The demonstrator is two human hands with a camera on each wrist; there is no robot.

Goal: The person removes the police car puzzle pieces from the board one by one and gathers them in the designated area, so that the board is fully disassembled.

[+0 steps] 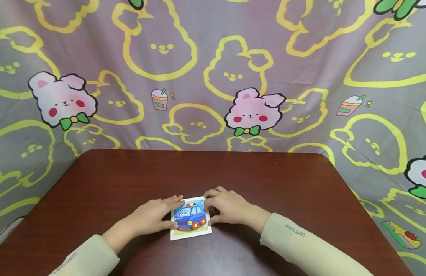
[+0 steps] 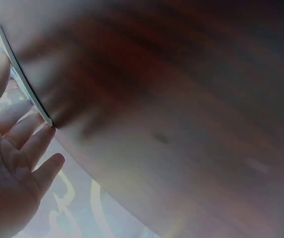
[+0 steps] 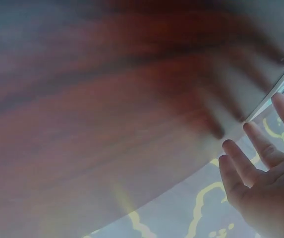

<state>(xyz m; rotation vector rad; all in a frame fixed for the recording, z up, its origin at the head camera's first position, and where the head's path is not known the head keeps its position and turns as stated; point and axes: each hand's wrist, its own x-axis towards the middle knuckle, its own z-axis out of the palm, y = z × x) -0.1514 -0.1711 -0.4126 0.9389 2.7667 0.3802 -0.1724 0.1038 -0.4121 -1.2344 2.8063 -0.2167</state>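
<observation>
A thin, stiff picture card (image 1: 190,220) with a white border lies on the brown table. It shows a blue cartoon police car with eyes and red-and-yellow wheels. My left hand (image 1: 152,214) touches its left side, fingers stretched over the upper left corner and thumb at the lower left. On the right edge rest the loosely bent fingers and thumb of my right hand (image 1: 230,207). In the left wrist view, fingers and thumb spread along the edge of the card (image 2: 20,72). Only a sliver of the card (image 3: 273,91) shows in the right wrist view, beside spread fingers.
The dark reddish-brown table (image 1: 285,184) has rounded far corners. Behind and beside it hangs a grey curtain (image 1: 195,88) printed with yellow outlines and pink bunnies. Light-coloured sleeves (image 1: 302,245) cover both forearms.
</observation>
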